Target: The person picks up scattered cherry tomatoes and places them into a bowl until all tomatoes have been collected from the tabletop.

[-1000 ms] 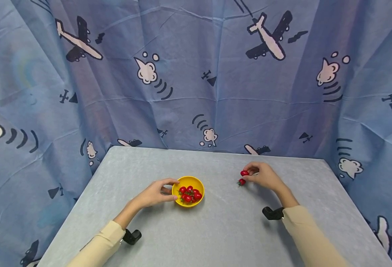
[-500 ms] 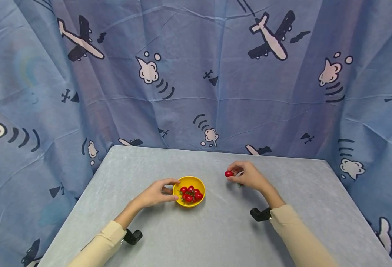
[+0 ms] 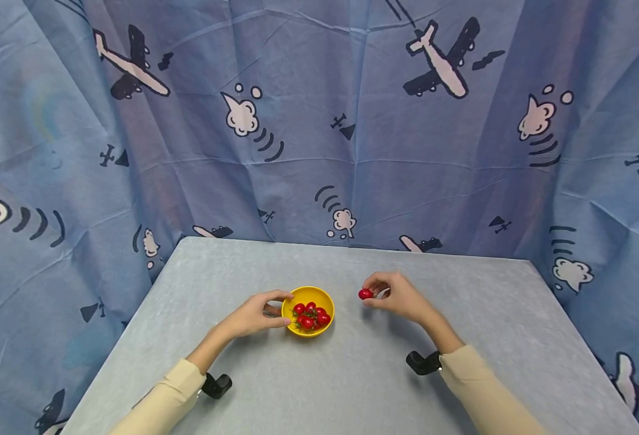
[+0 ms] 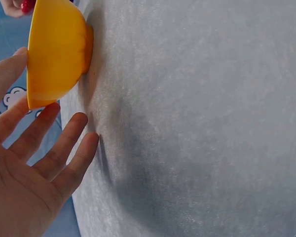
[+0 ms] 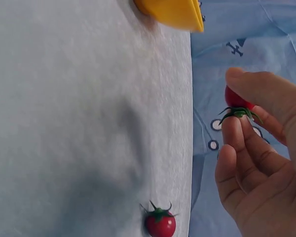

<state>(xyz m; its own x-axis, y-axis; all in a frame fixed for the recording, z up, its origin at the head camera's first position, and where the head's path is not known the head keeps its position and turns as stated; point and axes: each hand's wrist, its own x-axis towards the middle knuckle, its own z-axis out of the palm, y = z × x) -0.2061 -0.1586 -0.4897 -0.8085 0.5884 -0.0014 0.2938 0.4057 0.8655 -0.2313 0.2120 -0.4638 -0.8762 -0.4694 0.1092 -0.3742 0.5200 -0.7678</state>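
A yellow bowl (image 3: 327,302) holds several red cherry tomatoes (image 3: 307,323) with green stems. My left hand (image 3: 251,315) rests its thumb and fingertips against the bowl's left rim; in the left wrist view its fingers (image 4: 71,165) are spread, relaxed, beside the bowl (image 4: 59,54). To the right of the bowl, my right hand (image 3: 398,297) pinches one cherry tomato (image 3: 365,294) above the table. The right wrist view shows this tomato (image 5: 237,97) between thumb and fingers, stem toward the palm. Another cherry tomato (image 5: 160,224) lies on the table, hidden behind the hand in the head view.
Everything stands on a table with a pale grey cloth (image 3: 319,386). Behind its far edge hangs a blue curtain (image 3: 298,151) printed with planes and clouds. Each wrist wears a black camera mount (image 3: 216,386).
My right hand has moved left toward the bowl with the pinched tomato and then come slightly nearer. The loose tomato beside it is now hidden from the head view. The left hand stays at the bowl.
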